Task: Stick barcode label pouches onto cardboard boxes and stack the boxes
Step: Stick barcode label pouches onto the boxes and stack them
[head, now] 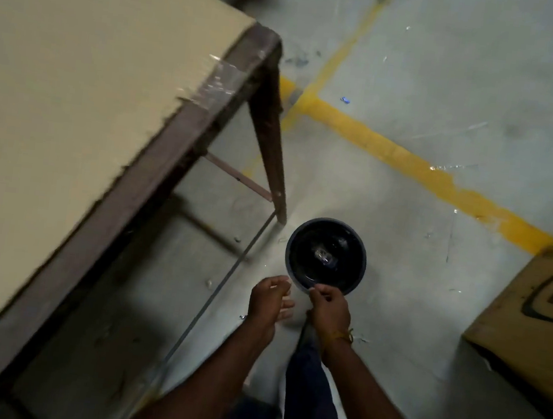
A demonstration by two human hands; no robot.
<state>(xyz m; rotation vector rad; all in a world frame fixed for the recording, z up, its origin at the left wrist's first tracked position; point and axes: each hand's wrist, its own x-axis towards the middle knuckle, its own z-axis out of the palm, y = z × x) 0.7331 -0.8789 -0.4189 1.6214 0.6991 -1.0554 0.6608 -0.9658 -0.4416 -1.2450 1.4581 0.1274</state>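
Observation:
Both my hands hang over the floor just in front of a round black bin [326,254], which has some crumpled clear scraps at its bottom. My right hand [329,306] is at the bin's near rim, thumb and fingertips pinched together on a thin pale scrap that barely shows. My left hand [270,300] is close beside it with curled fingers; I cannot see whether it holds anything. A brown cardboard box [538,315] with a black printed outline stands on the floor at the right edge. No label pouch is visible.
A table with a beige top [74,100] and dark wooden frame fills the left; its leg [272,140] reaches the floor just beside the bin. Yellow lines [411,162] cross the grey concrete floor. My legs in dark trousers [309,395] are below.

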